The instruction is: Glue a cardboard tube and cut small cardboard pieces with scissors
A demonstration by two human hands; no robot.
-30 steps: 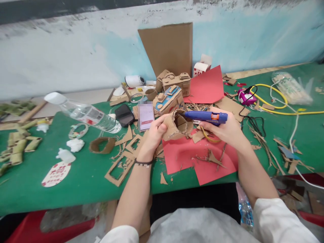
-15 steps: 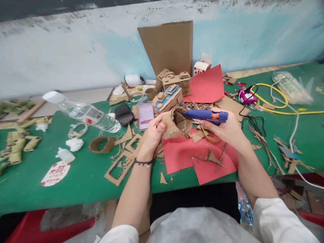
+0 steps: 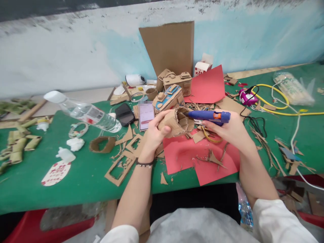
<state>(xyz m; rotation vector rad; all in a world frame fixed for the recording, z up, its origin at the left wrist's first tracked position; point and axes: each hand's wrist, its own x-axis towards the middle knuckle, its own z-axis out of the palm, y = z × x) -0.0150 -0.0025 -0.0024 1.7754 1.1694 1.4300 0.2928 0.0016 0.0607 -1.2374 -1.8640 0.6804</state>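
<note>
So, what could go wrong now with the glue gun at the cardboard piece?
The glue gun in the right hand points its nozzle into the cardboard piece, close to the left hand, so hot glue may burn the fingers. Drips could also land on the red paper below.

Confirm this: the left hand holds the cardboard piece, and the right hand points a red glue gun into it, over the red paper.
Not quite. The glue gun is blue with an orange trigger, not red, as the head view shows. The rest stands: the left hand holds the cardboard piece, and the right hand points the gun into it over the red paper.
</note>
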